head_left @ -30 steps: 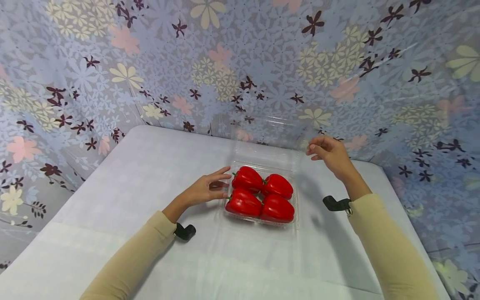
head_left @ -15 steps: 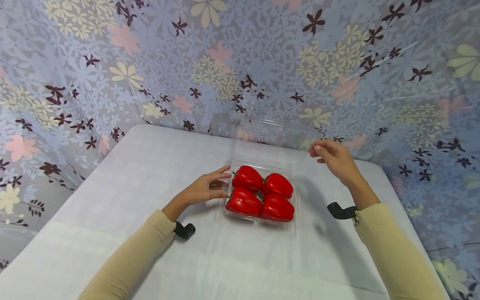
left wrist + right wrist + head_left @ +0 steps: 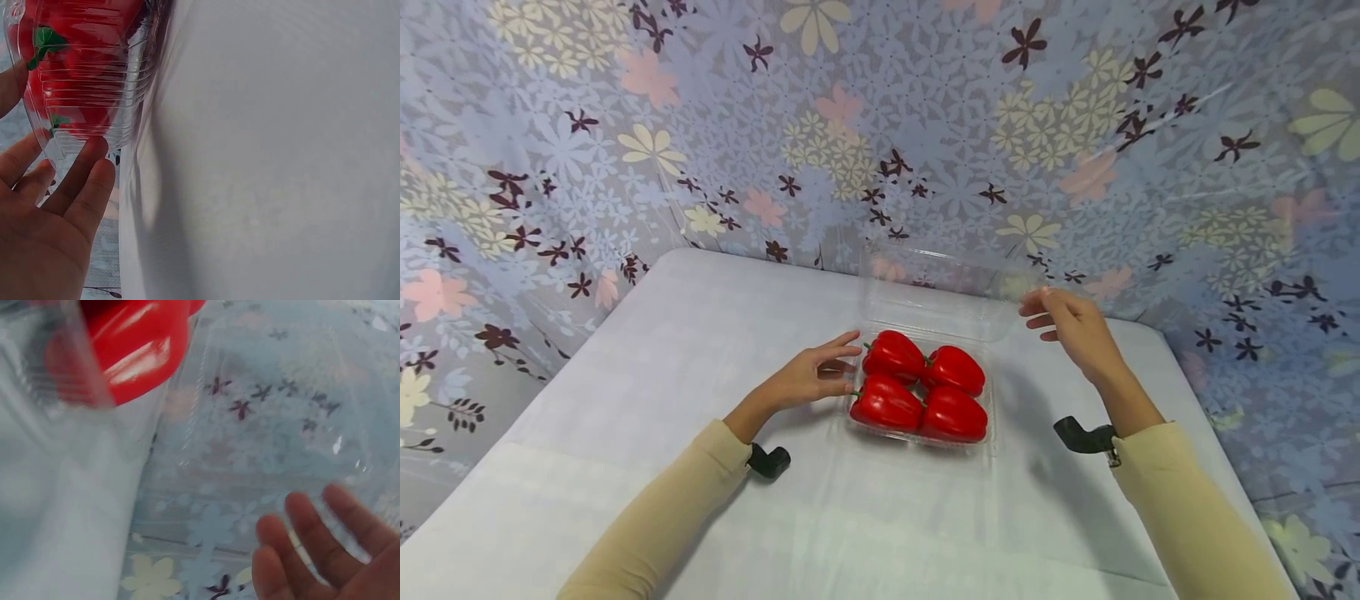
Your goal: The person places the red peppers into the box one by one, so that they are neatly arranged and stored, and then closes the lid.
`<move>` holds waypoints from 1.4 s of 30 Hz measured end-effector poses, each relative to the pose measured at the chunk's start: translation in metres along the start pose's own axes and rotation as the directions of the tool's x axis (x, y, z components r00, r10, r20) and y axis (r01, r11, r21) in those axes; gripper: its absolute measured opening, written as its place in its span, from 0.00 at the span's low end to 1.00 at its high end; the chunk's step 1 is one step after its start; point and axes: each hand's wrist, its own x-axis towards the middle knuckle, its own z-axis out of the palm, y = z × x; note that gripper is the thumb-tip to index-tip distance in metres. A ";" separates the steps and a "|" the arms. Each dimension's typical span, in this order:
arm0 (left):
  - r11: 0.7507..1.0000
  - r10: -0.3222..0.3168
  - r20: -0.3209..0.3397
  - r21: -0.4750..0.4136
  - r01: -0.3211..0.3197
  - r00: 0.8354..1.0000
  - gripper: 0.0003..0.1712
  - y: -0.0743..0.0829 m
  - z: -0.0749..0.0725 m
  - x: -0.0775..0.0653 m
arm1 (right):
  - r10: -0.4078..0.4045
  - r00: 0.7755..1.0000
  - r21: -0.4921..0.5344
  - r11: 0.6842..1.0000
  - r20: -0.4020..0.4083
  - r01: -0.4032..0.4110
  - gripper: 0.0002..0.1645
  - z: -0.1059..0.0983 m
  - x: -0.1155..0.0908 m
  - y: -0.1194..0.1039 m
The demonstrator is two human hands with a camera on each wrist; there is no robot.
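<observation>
Several red bell peppers (image 3: 955, 414) with green stems lie in a clear plastic clamshell box (image 3: 917, 438). Its transparent lid (image 3: 936, 300) stands raised at the back. Fingers spread and extended, my left hand (image 3: 808, 379) steadies the box's left side. Those fingertips meet the ribbed plastic wall (image 3: 94, 128) in the left wrist view. At the lid's right edge is my right hand (image 3: 1075, 329), fingers loosely bent. In the right wrist view the right hand (image 3: 325, 556) shows relaxed fingers with nothing gripped, below the see-through lid (image 3: 275, 444).
The box stands on a white-covered table (image 3: 700, 333). Behind and right of the table hangs a flowered curtain (image 3: 925, 125), close to the lid. Black wrist cameras sit on the left wrist (image 3: 767, 461) and right wrist (image 3: 1084, 435).
My right hand has shifted slightly right and down, its fingers loosening. The lid leans a little differently and shows more clearly. My left hand, the box and the peppers stay put.
</observation>
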 end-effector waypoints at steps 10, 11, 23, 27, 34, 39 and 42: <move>1.000 -0.003 -0.017 0.008 0.004 1.000 0.37 -0.001 0.000 0.000 | 0.107 0.989 -0.110 0.987 -0.104 -0.118 0.45 0.003 -0.016 -0.026; 1.000 -0.001 -0.018 0.005 0.001 1.000 0.37 -0.001 0.000 0.000 | 0.118 0.989 -0.117 0.985 -0.093 -0.129 0.46 0.003 -0.017 -0.027; 0.991 -0.037 -0.122 0.124 0.052 0.992 0.29 0.013 -0.009 -0.001 | 0.131 0.991 -0.121 0.984 0.008 -0.129 0.46 0.004 -0.033 -0.026; 0.971 -0.170 -0.290 0.113 0.210 0.942 0.25 0.030 -0.021 -0.001 | 0.114 0.993 -0.129 0.985 0.010 -0.112 0.44 0.005 -0.037 -0.025; 0.969 -0.247 -0.342 -0.066 0.239 0.907 0.22 0.065 -0.038 -0.007 | 0.092 0.996 -0.143 0.986 0.014 -0.089 0.42 0.007 -0.043 -0.025; 0.975 -0.221 -0.337 -0.090 0.203 0.915 0.24 0.087 -0.041 -0.008 | 0.084 0.996 -0.150 0.985 0.021 -0.080 0.41 0.009 -0.047 -0.025; 0.977 -0.214 -0.327 -0.083 0.197 0.921 0.27 0.097 -0.039 -0.004 | 0.088 0.996 -0.149 0.985 0.026 -0.084 0.41 0.010 -0.049 -0.025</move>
